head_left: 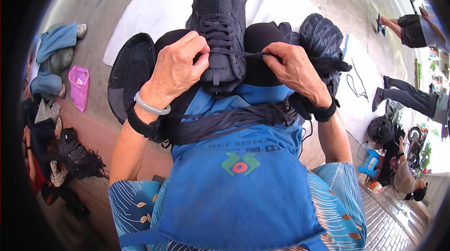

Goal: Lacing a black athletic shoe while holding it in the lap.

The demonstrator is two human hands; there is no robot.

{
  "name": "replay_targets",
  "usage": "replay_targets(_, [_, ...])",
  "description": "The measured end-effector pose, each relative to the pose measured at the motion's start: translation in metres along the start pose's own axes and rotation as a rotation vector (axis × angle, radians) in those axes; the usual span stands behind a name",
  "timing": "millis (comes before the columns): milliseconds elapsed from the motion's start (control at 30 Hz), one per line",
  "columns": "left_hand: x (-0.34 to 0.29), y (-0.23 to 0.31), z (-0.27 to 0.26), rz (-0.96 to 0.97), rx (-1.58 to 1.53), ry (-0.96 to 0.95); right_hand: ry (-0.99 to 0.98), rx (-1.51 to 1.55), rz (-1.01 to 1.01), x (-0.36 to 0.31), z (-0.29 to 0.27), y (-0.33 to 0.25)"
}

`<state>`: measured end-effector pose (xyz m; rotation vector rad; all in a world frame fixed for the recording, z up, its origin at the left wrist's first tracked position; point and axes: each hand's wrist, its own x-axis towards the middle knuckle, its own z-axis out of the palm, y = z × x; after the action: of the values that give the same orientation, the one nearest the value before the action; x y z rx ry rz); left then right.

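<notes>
Black lace [253, 55] stretched taut now, running sideways off the dark shoe [235, 35], and the right hand [295, 65] has it pinched between thumb and finger! Over at the shoe's left edge, the left hand [180, 56] is curled, lace meeting its fingertips; whether it grips, can't tell. A lopsided tug could leave uneven ends or twist the shoe. That shoe sits between both hands, toe pointing away, just above the lace bundle [225, 123].
</notes>
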<state>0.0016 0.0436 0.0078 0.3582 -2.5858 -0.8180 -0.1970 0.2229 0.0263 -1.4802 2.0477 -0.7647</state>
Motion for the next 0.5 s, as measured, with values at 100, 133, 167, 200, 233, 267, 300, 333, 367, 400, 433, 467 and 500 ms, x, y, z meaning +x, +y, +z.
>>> replay_targets(100, [0.004,-0.002,-0.005,-0.207,-0.188,-0.051,0.056,-0.031,0.000,0.005,-0.009,-0.004])
replay_targets(133, [0.005,-0.003,-0.006,-0.208,-0.184,-0.048,-0.050,-0.005,0.130,0.007,-0.018,-0.012])
replay_targets(167, [0.007,-0.005,-0.009,-0.206,-0.159,-0.075,-0.158,0.021,0.260,0.009,-0.023,-0.016])
replay_targets(200, [0.009,-0.007,-0.012,-0.205,-0.134,-0.101,-0.160,0.021,0.254,0.010,-0.022,-0.013])
replay_targets(233, [0.015,-0.006,-0.018,-0.251,-0.117,-0.192,-0.137,0.007,0.178,0.008,-0.019,-0.007])
replay_targets(267, [0.020,-0.005,-0.022,-0.251,-0.116,-0.188,-0.117,-0.009,0.097,0.007,-0.015,-0.002])
replay_targets(300, [0.026,-0.004,-0.025,-0.222,-0.098,-0.181,-0.049,-0.021,0.018,0.006,-0.008,0.004])
replay_targets(333, [0.029,-0.005,-0.028,-0.199,-0.075,-0.172,-0.052,-0.020,0.012,0.008,-0.007,0.002])
replay_targets(367, [0.032,-0.009,-0.031,-0.185,-0.057,-0.129,-0.024,-0.024,0.010,0.008,-0.005,0.000])
replay_targets(400, [0.032,-0.013,-0.032,-0.190,-0.055,-0.126,0.005,-0.028,0.009,0.007,-0.004,-0.002])
replay_targets(433, [0.032,-0.017,-0.034,-0.174,-0.040,-0.114,0.006,-0.029,0.008,0.007,-0.005,-0.004])
replay_targets(467, [0.032,-0.019,-0.034,-0.159,-0.026,-0.103,-0.008,-0.024,0.061,0.005,-0.005,-0.006])
replay_targets(500, [0.027,-0.018,-0.034,-0.188,-0.037,-0.112,-0.022,-0.019,0.115,0.005,-0.006,-0.007])
